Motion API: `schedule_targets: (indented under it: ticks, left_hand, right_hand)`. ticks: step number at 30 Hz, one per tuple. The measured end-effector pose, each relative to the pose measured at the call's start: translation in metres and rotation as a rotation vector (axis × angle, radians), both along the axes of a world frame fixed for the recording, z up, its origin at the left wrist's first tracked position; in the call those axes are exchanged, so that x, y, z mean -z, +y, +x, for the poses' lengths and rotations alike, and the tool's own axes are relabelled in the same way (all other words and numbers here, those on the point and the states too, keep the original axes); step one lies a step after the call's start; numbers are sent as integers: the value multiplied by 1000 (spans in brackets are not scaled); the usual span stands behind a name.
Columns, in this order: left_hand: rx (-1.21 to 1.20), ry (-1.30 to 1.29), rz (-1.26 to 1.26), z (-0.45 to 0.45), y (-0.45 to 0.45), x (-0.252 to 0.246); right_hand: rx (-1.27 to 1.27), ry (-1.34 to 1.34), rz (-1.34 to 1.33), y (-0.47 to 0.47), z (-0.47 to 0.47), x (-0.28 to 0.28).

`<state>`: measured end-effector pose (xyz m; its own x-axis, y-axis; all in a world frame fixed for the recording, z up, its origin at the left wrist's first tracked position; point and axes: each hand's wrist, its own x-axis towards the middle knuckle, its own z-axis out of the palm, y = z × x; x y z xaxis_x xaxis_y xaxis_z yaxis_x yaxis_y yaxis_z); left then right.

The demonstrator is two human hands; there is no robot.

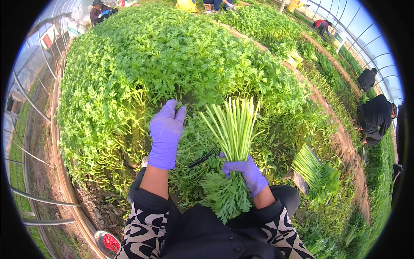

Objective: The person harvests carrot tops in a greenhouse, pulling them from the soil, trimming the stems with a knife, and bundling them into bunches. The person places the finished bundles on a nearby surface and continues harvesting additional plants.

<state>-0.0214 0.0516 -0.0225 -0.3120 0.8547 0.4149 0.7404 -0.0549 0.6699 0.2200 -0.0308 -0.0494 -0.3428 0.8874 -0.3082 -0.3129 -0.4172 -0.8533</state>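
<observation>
My right hand (247, 174), in a purple glove, is closed around a bunch of cut leafy greens (237, 129), probably garland chrysanthemum. Their pale stems fan out away from me, and the leaves hang toward my lap. My left hand (165, 134), gloved the same way, is raised left of the bunch, apart from it. Its thumb and forefinger are spread, with a speck of green showing at the gap; the other fingers are mostly hidden. Between my hands, a bundle of thin black strips (203, 157) rests on loose leaves (190, 142).
Standing greens (161, 55) fill the bed ahead. Another cut bunch (310, 171) lies at my right, by a dirt ridge (351, 168). A bowl with red items (110, 242) sits lower left, near the greenhouse's edge rail (63, 168). Several people work around, one crouching at right (375, 118).
</observation>
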Motion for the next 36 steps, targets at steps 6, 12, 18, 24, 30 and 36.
schedule_targets:
  ticks: [6,12,18,24,30,36]
  left_hand:
    - [314,-487,2,23,-11,6]
    - [488,113,-57,49,-39,-4]
    - [459,273,-133,49,-32,0]
    - [102,352,-309,6,-12,-11]
    - [323,510,-561,9,-18,-4]
    - [345,-173,-260,27,-16,-20]
  right_hand:
    - [31,-50,10,1,3,-2]
    - [38,-51,30,2,6,5]
    - [51,-59,56,1,-1,2]
    - [107,-100,31,1,5,-1]
    - [98,-101,23,3,9,9]
    - [82,-182,41,0,9,11]
